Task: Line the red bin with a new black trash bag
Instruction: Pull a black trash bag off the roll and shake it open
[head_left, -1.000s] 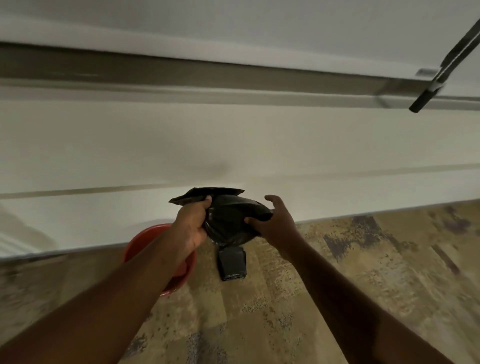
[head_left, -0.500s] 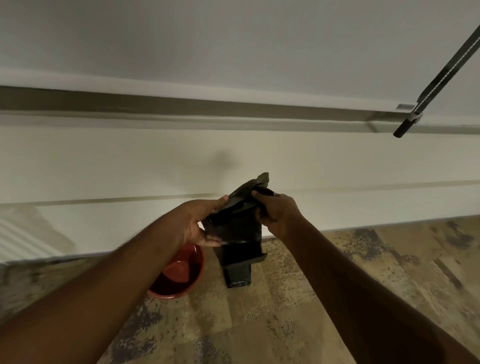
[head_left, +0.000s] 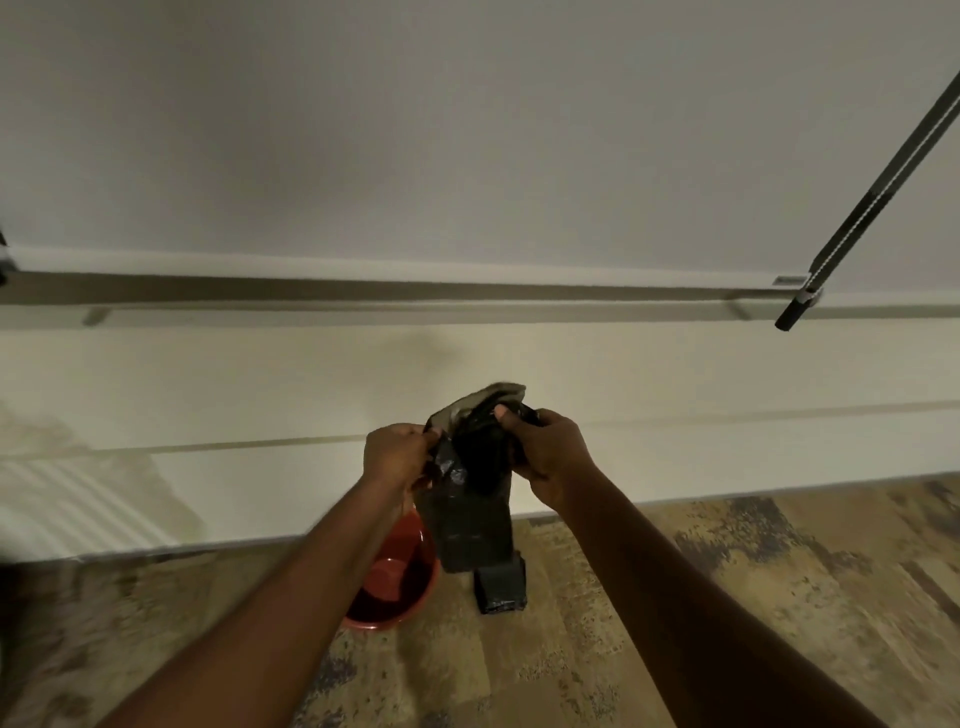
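A black trash bag (head_left: 470, 514) hangs partly unfolded in front of me, its upper end bunched between both hands. My left hand (head_left: 396, 457) grips the bag's left top edge. My right hand (head_left: 545, 452) pinches the right top edge, thumb on the plastic. The red bin (head_left: 397, 582) stands on the floor below my left forearm, partly hidden by it, its inside bare. A folded black pack of bags (head_left: 501, 584) lies on the floor just right of the bin.
A white wall with a baseboard (head_left: 675, 499) runs across close behind the bin. A dark pole (head_left: 872, 197) leans in at the upper right. Patterned wood-look floor (head_left: 623, 623) spreads to the right and front.
The bag has unfolded further and hangs lower. Both hands have shifted to its top edge. The view has tilted up slightly.
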